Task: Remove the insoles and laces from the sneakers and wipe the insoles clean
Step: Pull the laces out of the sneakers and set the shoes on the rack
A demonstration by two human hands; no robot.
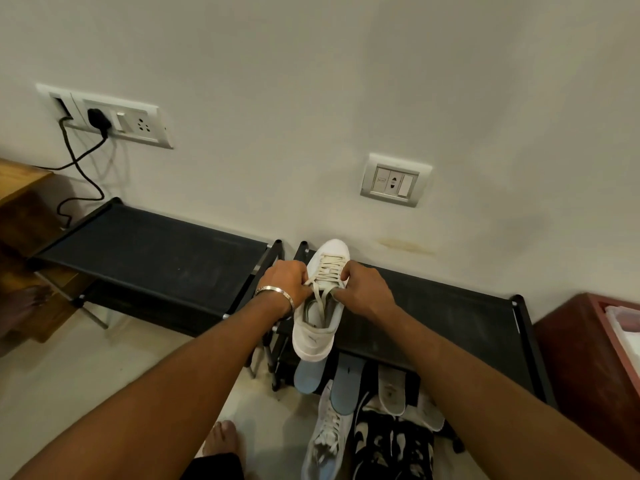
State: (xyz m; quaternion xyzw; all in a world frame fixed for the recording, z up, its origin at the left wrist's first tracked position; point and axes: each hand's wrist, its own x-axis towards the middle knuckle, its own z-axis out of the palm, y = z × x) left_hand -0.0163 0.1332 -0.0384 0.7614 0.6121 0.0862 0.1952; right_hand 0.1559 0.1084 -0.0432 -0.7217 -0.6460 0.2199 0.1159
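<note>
A white sneaker (pixel 317 337) rests on the top of the right black shoe rack (pixel 450 317), toe toward the wall. Its cream lace (pixel 329 268) is still threaded through the eyelets, with loose ends falling into the shoe's opening. My left hand (pixel 285 280), a metal bangle on its wrist, pinches the lace at the sneaker's left side. My right hand (pixel 363 289) pinches the lace on the right side. Blue insoles (pixel 341 393) and whitish insoles (pixel 391 389) lie on the floor below the rack.
A second black rack (pixel 149 258) stands to the left. On the floor sit a white-and-blue sneaker (pixel 327 445) and black-and-white sneakers (pixel 391 448). A red-brown cabinet (pixel 581 362) is at right, wooden furniture (pixel 20 209) at left, and my bare foot (pixel 221 438) shows below.
</note>
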